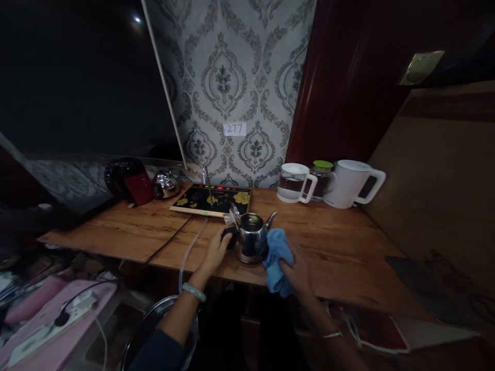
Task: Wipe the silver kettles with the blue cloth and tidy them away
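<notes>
A shiny metal teapot (251,242) with its lid flipped up stands at the front of the wooden table, spout pointing right. My left hand (217,250) is closed around its black handle (231,238). In my right hand (297,265) is a bunched blue cloth (278,263), pressed up against the right side of the teapot below the spout. The cloth hides most of my right fingers. Behind the teapot lies a black electric tea stove (216,200) with gold flowers and a thin curved water spout (207,180).
White-lidded clear pitcher (292,185), green-lidded jar (322,178) and white kettle (346,183) stand back right. A red-black appliance (131,180) and small metal kettle (166,184) are back left. A clear tube (189,252) runs over the front edge toward a metal basin (154,319).
</notes>
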